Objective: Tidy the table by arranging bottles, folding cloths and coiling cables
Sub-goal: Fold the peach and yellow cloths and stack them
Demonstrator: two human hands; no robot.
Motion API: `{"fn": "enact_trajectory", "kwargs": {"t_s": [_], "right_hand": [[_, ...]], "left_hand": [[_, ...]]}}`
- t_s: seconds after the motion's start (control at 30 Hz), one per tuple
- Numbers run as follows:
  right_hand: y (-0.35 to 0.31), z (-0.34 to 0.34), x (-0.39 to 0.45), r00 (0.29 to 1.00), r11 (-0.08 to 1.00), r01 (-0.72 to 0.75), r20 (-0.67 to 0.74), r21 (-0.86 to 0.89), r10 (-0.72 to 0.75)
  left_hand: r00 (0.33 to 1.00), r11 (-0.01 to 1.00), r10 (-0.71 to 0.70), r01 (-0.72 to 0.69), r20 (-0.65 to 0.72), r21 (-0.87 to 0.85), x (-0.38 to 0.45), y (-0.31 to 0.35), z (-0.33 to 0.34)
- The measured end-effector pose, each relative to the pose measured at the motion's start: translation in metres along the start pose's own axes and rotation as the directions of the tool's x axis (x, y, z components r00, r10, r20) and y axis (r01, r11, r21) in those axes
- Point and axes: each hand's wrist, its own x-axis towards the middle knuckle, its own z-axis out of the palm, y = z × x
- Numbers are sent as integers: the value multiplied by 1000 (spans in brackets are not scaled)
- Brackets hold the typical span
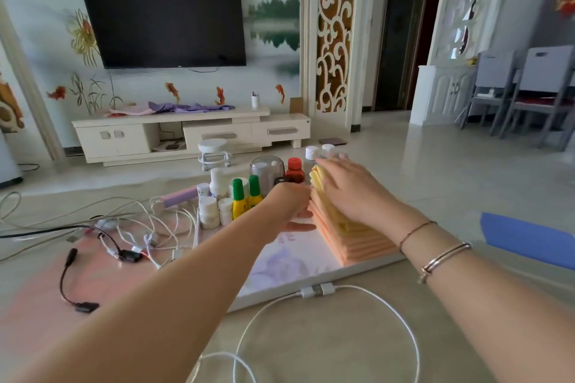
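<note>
While squaring folded cloth stack (348, 227) at mat's right edge: right hand (351, 193) pressing flat-fingered on top; left hand (289, 202) touching its left side, finger state indeterminable.

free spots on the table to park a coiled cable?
Two bare patches: the pink mat corner left of the short black adapter cable, and the printed mat between the left forearm and the folded cloth stack. Crowded: the cable tangle, the bottle cluster behind it.
</note>
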Motion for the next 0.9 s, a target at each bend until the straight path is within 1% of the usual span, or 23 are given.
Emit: {"fn": "enact_trajectory", "kwargs": {"t_s": [0.07, 0.13, 0.17, 0.23, 0.3, 0.37, 0.43, 0.5, 0.6, 0.7, 0.77, 0.83, 0.9], "right_hand": [[10, 16, 1, 980, 995, -54, 189, -80, 69], [23, 31, -3, 939, 982, -113, 308, -149, 155], [28, 37, -4, 924, 977, -129, 336, -168, 180], [27, 39, -6, 916, 970, -148, 344, -192, 208], [18, 31, -6, 937, 969, -148, 284, -197, 201], [0, 19, -8, 973, 973, -123, 169, -196, 157], [-24, 10, -10, 994, 988, -65, 79, -138, 76], [-56, 7, -14, 998, 999, 21, 61, -42, -19], [-107, 17, -22, 980, 988, 144, 129, 58, -151], [-163, 40, -34, 937, 963, 242, 228, 121, -264], [-204, 59, -42, 904, 943, 310, 271, 118, -331], [-245, 78, -49, 870, 926, 348, 317, 146, -377], [-277, 93, -57, 836, 907, 376, 352, 192, -421]], "left_hand": [[999, 999, -7, 5, -47, -49, -4, -9, -13], [997, 996, -15, 8, -78, -92, -8, -19, -26], [996, 996, -16, 8, -87, -89, -10, -23, -34], [994, 998, 4, -11, -108, -60, -17, -30, -50], [990, 999, 45, -49, -135, -23, -24, -35, -66], [983, 997, 73, -78, -167, -25, -31, -37, -83], [980, 993, 85, -97, -183, -60, -39, -38, -99], [975, 989, 115, -130, -191, -67, -51, -41, -117], [959, 983, 178, -183, -219, 0, -74, -51, -153], [924, 974, 226, -209, -308, 88, -108, -65, -204], [891, 962, 254, -194, -377, 191, -135, -82, -245], [852, 934, 291, -155, -436, 322, -166, -105, -287], [824, 880, 345, -117, -449, 460, -194, -128, -323]]}}
